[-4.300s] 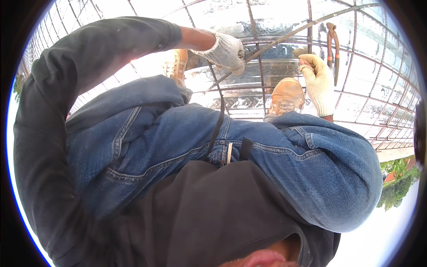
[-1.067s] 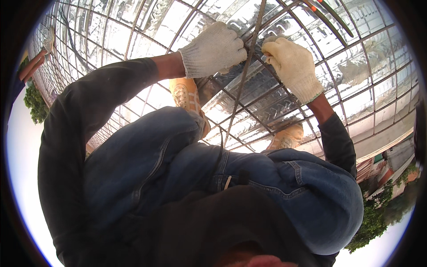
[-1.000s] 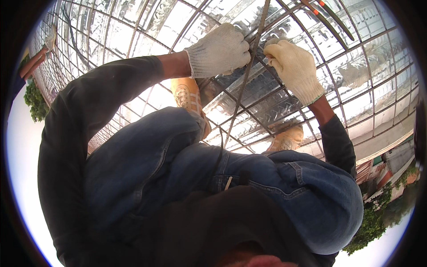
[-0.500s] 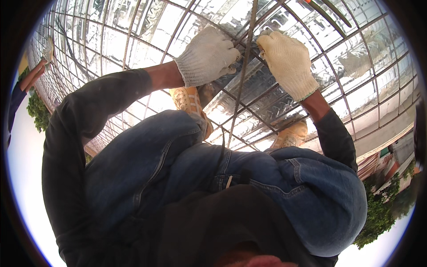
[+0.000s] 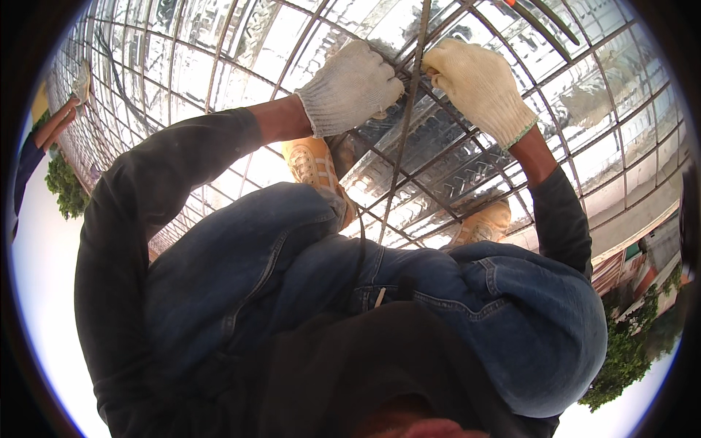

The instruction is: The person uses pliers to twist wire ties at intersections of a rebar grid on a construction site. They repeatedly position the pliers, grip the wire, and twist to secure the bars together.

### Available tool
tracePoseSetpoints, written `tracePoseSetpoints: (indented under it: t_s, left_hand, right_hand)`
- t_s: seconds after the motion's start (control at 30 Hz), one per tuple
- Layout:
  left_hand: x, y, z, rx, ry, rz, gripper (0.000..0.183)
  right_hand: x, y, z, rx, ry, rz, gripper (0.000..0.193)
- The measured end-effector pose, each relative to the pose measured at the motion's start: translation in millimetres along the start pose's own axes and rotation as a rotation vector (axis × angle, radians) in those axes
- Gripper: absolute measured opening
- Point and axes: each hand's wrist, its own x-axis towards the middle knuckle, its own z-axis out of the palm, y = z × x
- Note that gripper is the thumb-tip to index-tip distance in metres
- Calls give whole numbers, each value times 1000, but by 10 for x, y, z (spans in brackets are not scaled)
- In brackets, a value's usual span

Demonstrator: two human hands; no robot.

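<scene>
My left hand [image 5: 353,89], in a whitish knit glove, is closed with its fingertips just left of a long, dark steel bar [image 5: 404,133] that runs toward me. On the bar's other side, my right hand [image 5: 483,86], in a cream knit glove, has its fingers curled together near a crossing of the bars. Whatever lies in either hand is hidden or too thin to make out. Both hands are over a rebar mesh [image 5: 418,181], which lies above shiny ribbed metal sheeting [image 5: 467,155].
My tan shoes, left [image 5: 309,162] and right [image 5: 483,222], are planted at the mesh below my hands. Two dark handles [image 5: 542,28] of a tool lie on the mesh at upper right. A pale ledge [image 5: 634,228] borders the sheeting. Another person's leg [image 5: 64,123] shows at far left.
Both hands have shifted slightly to the right in the picture. My left fist has turned a little, and both hands stay closed beside the long bar.
</scene>
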Motion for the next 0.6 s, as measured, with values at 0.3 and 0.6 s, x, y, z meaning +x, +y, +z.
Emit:
tracePoseSetpoints:
  t_s: [0.3,0.6]
  left_hand:
    - [5,14,-22,-1,-4,-8,26]
    - [77,59,-256,-838,-79,-513,26]
  right_hand:
    - [-81,-132,2,-7,-18,114,13]
    - [-290,-286,141,467,53,418,29]
